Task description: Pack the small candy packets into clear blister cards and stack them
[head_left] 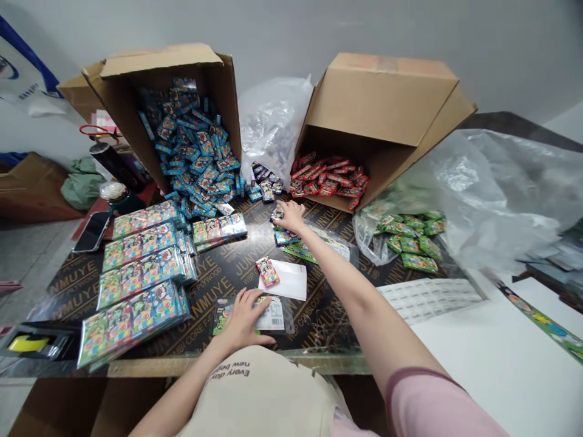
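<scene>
Packet [273, 315] in clear plastic lies flat on the plywood board [218, 273], its long axis running left to right across the person's front, barcode label at its right end. Left hand [241, 321] rests palm down on it, fingers spread, not clamped; left forearm [182, 388] comes in from the lower left. Right arm [355, 291] stretches forward from a pink sleeve [423, 400], and right hand [291, 217] spreads open, palm down, at blue packets [283, 238]; whether it grips any, I cannot tell. Just above the packet, a red pack [268, 271] sits on a white envelope [291, 282]. Green bundles [136, 273] lie stacked at left; open cartons [378, 100] stand beyond.
</scene>
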